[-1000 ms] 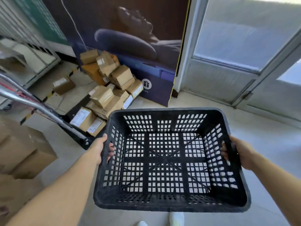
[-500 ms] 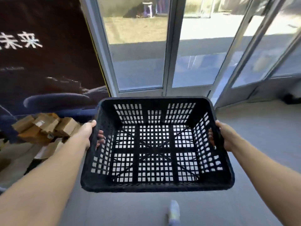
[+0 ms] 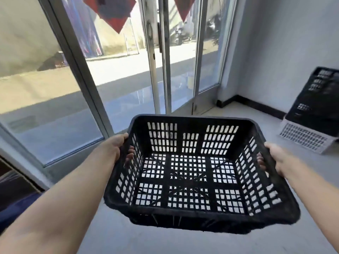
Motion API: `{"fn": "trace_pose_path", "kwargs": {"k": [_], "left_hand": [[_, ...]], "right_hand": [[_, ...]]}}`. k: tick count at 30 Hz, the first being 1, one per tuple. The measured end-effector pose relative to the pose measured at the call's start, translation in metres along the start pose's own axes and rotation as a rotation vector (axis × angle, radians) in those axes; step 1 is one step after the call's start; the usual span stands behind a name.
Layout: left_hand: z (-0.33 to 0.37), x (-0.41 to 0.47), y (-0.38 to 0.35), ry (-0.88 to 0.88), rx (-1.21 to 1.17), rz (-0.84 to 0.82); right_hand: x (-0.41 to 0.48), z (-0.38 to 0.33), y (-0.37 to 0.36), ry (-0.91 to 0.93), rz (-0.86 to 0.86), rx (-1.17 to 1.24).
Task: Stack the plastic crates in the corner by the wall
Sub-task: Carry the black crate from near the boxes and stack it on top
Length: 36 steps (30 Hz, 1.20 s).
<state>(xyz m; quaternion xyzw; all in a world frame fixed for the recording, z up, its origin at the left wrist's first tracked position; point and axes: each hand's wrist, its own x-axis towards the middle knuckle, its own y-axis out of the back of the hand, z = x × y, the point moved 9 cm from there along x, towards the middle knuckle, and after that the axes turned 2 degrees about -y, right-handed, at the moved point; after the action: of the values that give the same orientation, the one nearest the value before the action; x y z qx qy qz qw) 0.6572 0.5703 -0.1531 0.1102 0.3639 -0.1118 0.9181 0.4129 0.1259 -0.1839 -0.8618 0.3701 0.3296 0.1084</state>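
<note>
Glass doors stood ahead; left hand and right hand each gripped a side of the black crate, held above the floor; stacked crates leaned against the wall.

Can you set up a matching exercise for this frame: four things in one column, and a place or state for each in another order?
Things:
1. black crate
2. left hand
3. stacked crates
4. glass doors

Places or states:
A. grips the crate's left rim
B. on the floor by the right wall
C. empty, carried in both hands
D. straight ahead, shut

Pairs: 1-C, 2-A, 3-B, 4-D. The right hand holds the opposite rim.
</note>
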Motion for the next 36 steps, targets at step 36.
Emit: {"fn": "trace_pose_path", "kwargs": {"k": [36], "left_hand": [[0.372,0.127,-0.873,-0.29,0.568,-0.496]], "right_hand": [[0.251,-0.226,0.591,-0.074,0.793,0.444]]}}
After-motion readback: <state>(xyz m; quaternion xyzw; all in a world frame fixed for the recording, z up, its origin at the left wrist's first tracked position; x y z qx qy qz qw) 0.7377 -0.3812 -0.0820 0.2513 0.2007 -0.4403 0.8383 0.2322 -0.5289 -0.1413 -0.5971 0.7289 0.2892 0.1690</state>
